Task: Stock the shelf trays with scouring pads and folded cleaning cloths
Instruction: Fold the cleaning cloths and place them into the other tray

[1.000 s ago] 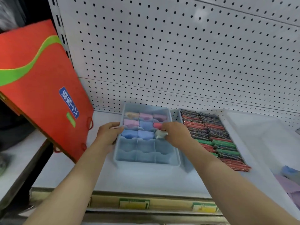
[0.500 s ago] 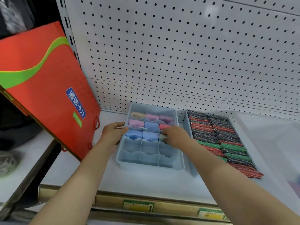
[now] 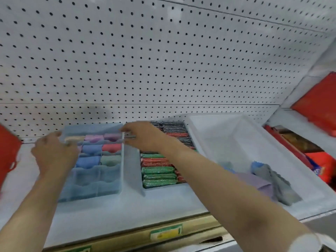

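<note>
A pale blue divided tray (image 3: 91, 193) sits on the white shelf (image 3: 127, 211) and holds folded cleaning cloths (image 3: 111, 148) in its rear compartments; the front compartments are bare. My left hand (image 3: 54, 153) grips the tray's left rim near the back. My right hand (image 3: 143, 137) grips the top of its right wall near the far corner. Right of it, a second tray is packed with red, green and dark scouring pads (image 3: 158, 177), partly hidden by my right forearm.
A white bin (image 3: 218, 133) at the right holds loose purple, grey and blue cloths (image 3: 261, 182). A red bag (image 3: 7, 153) leans at the far left. Red packages (image 3: 316, 110) fill the neighbouring shelf. Pegboard (image 3: 145, 60) backs the shelf; price labels (image 3: 166, 232) line its front edge.
My right hand left the compartment where it tucked a grey-green cloth and moved to the tray's right rim. My left hand stays on the left rim. The view swung right.
</note>
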